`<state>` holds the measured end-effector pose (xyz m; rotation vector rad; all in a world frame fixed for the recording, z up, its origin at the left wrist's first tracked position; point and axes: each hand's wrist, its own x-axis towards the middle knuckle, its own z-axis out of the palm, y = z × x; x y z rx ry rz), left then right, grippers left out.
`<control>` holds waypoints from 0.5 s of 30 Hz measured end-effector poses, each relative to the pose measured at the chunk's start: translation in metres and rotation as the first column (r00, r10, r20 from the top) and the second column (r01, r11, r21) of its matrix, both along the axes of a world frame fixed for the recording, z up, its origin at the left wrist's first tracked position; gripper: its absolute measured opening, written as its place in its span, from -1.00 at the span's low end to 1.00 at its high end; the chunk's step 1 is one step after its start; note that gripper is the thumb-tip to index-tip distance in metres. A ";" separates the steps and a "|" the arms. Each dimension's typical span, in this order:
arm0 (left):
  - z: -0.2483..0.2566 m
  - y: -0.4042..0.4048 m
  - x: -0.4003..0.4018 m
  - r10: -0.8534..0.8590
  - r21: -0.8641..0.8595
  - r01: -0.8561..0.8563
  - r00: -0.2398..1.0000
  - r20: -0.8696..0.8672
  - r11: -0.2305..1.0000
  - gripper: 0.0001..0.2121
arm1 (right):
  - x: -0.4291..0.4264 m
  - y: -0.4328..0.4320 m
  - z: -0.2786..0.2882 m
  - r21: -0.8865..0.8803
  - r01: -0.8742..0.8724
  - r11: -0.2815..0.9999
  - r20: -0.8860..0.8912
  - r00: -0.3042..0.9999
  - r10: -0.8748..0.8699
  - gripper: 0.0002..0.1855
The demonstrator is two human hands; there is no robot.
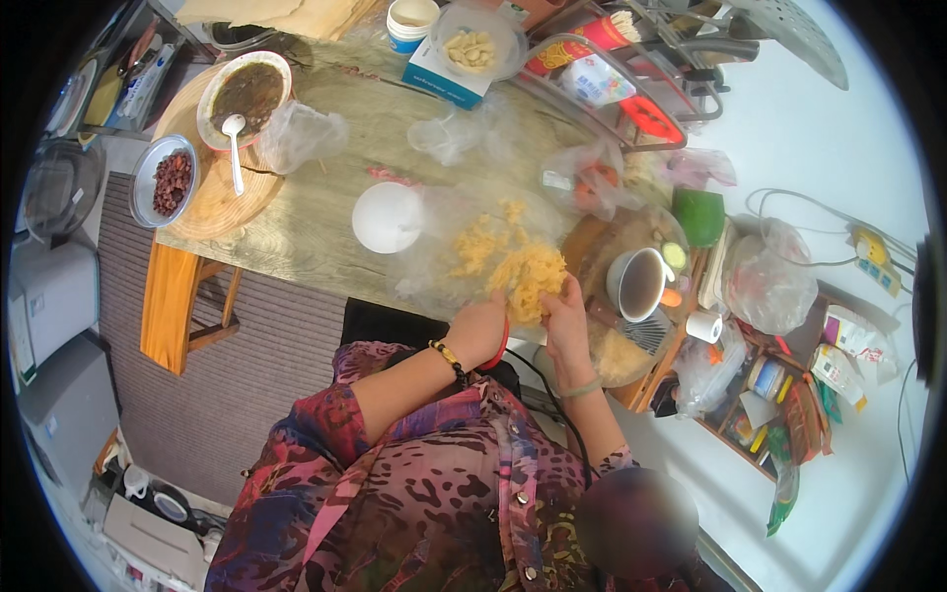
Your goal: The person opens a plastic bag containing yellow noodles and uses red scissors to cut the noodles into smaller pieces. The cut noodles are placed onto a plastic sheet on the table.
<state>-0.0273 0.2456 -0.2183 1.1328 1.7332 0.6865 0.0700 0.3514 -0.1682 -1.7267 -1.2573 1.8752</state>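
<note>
Both hands are at a mound of yellow shredded food (529, 277) near the table's front edge. My left hand (477, 333), with a beaded bracelet and a red band, touches the mound's near left side; its fingertips are partly hidden. My right hand (568, 325), wearing a pale bangle, pinches the mound's right edge between thumb and fingers. Looser yellow shreds (477, 244) lie beyond on a clear plastic sheet or bag (436, 270). A white round bowl or lid (387, 217) sits left of them.
Right of the hands, a cup of brown liquid (640, 285) stands on a round board (592, 244). Farther left are a bowl of dark sauce (248, 92) with a white spoon (234, 140) and a bowl of reddish beans (172, 183). A wooden stool (169, 307) stands below the table.
</note>
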 end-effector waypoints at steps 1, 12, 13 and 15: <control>-0.002 -0.002 -0.001 0.006 0.023 -0.007 1.000 0.024 1.000 -0.78 | 0.002 0.001 -0.004 0.017 -0.010 1.000 0.014 1.000 0.010 -0.47; 0.005 -0.012 -0.046 0.185 -0.180 -0.053 0.116 0.976 0.982 -0.77 | 0.016 0.013 -0.004 -0.042 -0.109 0.993 -0.076 0.992 0.106 -0.40; 0.006 -0.013 -0.044 0.154 -0.149 -0.042 0.343 0.927 0.988 -0.77 | 0.017 0.014 -0.005 -0.034 -0.121 0.992 -0.079 0.990 0.118 -0.40; 0.010 -0.010 -0.040 0.069 -0.094 -0.006 0.728 0.682 0.996 -0.77 | 0.017 0.013 -0.005 -0.020 -0.133 0.991 -0.060 0.989 0.132 -0.40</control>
